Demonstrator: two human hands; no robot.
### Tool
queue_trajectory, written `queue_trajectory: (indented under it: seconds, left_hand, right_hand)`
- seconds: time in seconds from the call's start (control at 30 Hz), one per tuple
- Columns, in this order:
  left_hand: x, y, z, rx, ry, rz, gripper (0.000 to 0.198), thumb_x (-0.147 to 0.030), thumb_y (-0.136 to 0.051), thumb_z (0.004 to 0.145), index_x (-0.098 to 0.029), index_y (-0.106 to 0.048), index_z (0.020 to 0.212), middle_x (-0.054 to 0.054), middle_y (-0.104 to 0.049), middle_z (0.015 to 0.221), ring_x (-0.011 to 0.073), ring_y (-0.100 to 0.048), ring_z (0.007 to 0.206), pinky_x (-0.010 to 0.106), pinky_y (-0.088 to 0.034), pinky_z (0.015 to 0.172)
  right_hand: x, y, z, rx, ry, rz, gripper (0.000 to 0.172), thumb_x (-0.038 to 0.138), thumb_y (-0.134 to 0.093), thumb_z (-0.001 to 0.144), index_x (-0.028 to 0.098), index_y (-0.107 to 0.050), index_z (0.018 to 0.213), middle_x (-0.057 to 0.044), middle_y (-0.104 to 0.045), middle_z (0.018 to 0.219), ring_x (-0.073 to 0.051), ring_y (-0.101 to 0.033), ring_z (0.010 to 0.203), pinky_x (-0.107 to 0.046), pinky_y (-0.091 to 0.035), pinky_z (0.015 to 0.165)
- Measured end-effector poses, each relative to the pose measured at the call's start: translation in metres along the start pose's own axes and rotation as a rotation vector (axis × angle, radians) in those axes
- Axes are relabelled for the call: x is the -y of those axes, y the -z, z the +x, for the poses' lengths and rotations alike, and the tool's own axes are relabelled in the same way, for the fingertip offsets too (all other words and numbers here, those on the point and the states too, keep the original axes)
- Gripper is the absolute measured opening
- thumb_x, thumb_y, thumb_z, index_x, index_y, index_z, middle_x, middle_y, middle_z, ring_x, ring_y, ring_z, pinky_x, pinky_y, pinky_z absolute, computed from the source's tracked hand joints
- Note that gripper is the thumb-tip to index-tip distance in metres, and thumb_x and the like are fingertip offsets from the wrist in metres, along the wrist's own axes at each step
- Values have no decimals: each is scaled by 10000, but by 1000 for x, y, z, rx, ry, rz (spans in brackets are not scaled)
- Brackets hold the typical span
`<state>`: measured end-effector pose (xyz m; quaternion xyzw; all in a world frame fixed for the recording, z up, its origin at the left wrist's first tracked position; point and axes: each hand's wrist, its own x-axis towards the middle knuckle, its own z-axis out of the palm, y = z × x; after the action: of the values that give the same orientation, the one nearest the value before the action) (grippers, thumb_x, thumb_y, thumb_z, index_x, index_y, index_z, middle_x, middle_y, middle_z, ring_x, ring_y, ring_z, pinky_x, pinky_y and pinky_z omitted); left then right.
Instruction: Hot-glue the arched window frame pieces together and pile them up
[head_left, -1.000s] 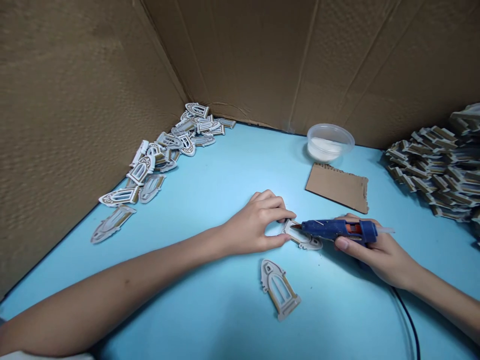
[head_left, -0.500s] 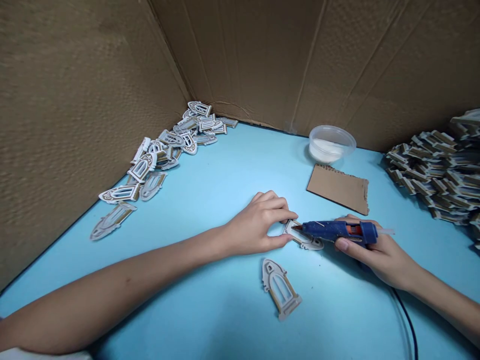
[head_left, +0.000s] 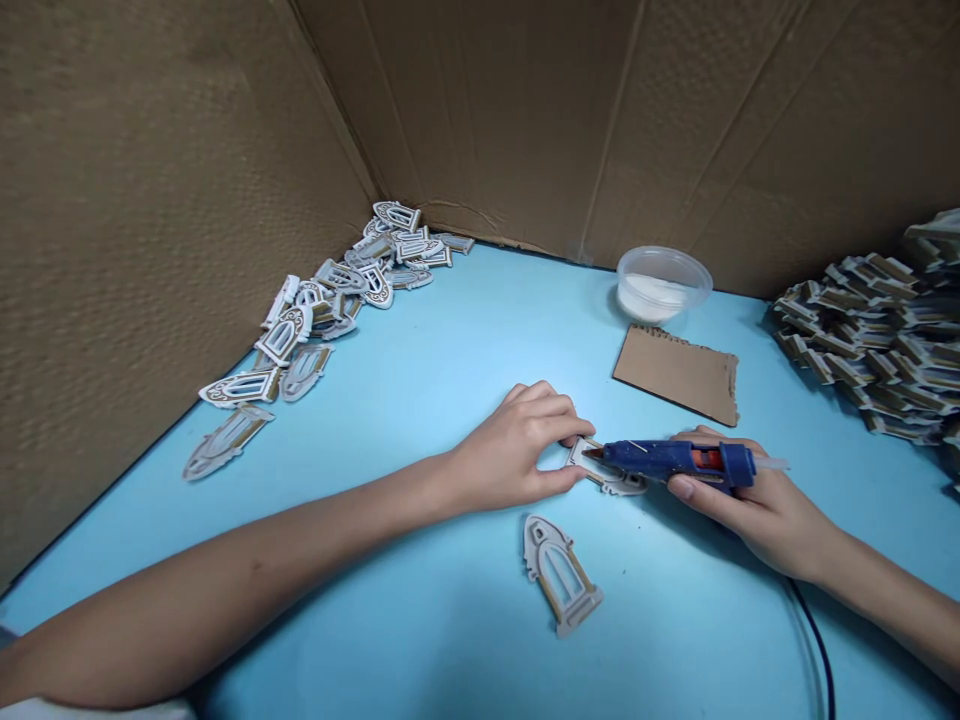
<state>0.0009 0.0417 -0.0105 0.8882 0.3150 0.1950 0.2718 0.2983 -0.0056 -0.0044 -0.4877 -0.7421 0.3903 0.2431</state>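
Pinching an arched window piece (head_left: 626, 486) flat against the blue tabletop (head_left: 420, 400), left hand (head_left: 510, 445) narrowed to thumb and fingertips around it, with the nozzle of a blue hot glue gun (head_left: 660, 462) just at its edge. Gripping that gun, right hand (head_left: 750, 500) wrapped closed around the barrel. Lying just below both hands, a second arched piece (head_left: 561, 575), apart from them.

Nothing legible anywhere (the blue glue gun (head_left: 675, 462) bears only a tiny white mark).

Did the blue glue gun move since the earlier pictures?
No: the glue gun stays just as far from the cardboard piece as before, so it went no way I can see.
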Motion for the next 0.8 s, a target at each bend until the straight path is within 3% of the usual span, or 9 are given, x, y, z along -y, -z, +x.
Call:
queue_trajectory:
  seconds: [0.8]
  left_hand:
    - [-4,-1,0,7,57,-26,324,-316,-726,914,-201,-719,1216,32,-707,1010,206,-562,1039,354,-381,965]
  right_hand:
    - [3,2,0,36,31,-52,325,485,-602,1023,194,-742,987,-52,-726,939,-212,-640,862,-317,-482,771]
